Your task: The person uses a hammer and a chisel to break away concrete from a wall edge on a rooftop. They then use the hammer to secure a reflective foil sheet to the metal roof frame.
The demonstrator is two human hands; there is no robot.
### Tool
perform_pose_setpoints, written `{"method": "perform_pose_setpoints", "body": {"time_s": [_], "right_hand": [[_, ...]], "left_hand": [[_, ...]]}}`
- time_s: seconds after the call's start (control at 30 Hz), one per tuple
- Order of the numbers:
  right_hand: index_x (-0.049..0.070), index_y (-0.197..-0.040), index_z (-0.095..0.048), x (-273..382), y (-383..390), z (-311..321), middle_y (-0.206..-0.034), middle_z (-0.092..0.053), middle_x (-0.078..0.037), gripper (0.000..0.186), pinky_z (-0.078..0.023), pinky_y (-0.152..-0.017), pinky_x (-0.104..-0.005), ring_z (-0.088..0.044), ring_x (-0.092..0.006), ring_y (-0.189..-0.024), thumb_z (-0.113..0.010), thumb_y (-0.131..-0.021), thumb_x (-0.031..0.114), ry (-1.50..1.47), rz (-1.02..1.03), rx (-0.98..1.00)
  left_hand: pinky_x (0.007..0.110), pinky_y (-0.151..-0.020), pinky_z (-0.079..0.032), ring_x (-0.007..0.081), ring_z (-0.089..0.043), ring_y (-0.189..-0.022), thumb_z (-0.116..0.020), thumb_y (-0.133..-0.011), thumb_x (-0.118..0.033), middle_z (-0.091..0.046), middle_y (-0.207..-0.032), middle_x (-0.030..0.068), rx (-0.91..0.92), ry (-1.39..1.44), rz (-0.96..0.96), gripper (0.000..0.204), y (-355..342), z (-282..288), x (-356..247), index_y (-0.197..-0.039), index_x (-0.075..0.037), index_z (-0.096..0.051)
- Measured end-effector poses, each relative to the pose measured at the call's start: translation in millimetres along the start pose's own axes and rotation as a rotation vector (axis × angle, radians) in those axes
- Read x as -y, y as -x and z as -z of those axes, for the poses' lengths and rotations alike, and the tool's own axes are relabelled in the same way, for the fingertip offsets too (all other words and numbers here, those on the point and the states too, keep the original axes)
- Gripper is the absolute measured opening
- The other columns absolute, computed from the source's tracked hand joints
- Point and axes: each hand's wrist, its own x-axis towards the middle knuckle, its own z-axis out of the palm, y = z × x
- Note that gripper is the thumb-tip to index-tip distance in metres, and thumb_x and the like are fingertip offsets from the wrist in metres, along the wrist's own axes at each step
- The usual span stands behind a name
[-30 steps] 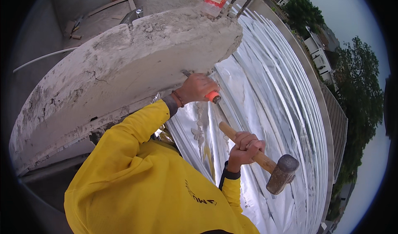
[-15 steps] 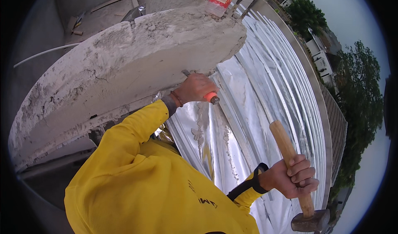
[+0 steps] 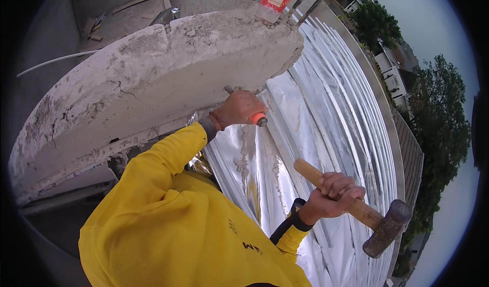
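My left hand (image 3: 240,107) is wrapped round a chisel (image 3: 259,119) with an orange grip. The chisel's metal tip shows past my fingers and points at the side of the rough concrete wall (image 3: 188,78); whether it touches is hard to make out. In my right hand (image 3: 333,195) is a hammer (image 3: 388,228), gripped partway along its wooden handle. The dark, worn steel head hangs to the lower right of that hand, apart from the chisel. Yellow sleeves cover both arms.
Shiny foil sheeting with metal battens (image 3: 300,134) spreads below and right of the wall. A red-and-clear package (image 3: 275,1) rests on the wall's end beside rebar stubs (image 3: 313,4). Wood scraps (image 3: 145,1) lie at upper left. Trees (image 3: 440,119) and roofs stand beyond the right edge.
My right hand has moved left and up with the hammer, whose handle has tilted toward level and whose head has risen. My left hand and the chisel stay nearly in place.
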Motion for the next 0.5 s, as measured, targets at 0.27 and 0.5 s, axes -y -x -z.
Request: {"method": "perform_pose_setpoints", "body": {"time_s": [0.27, 0.5], "right_hand": [[0.012, -0.070, -0.037, -58.4, 85.0, 2.7, -0.054, -0.038, 0.002, 0.032, -0.037, -0.048, -0.0269, -0.039, -0.0094, -0.047, -0.055, -0.096, 0.016, 0.078, -0.340, 0.055], [0.009, -0.083, -0.044, -59.3, 86.7, 7.7, -0.055, -0.038, 0.002, 0.019, -0.035, -0.040, -0.0258, -0.036, -0.0078, -0.042, -0.060, -0.094, 0.009, 0.087, -0.736, 0.013]], "left_hand": [[0.037, -0.070, -0.051, 0.0231, -0.066, -0.075, -0.079, -0.068, -0.020, -0.065, -0.080, 0.0023, -0.015, 0.055, -0.033, 0.027, -12.6, -0.9, -8.0, -0.090, -0.016, -0.064], [0.037, -0.072, -0.051, 0.0230, -0.065, -0.076, -0.080, -0.066, -0.020, -0.065, -0.082, 0.0017, 0.010, -0.005, -0.022, 0.029, -3.7, -2.1, -0.2, -0.090, -0.016, -0.065]]}}
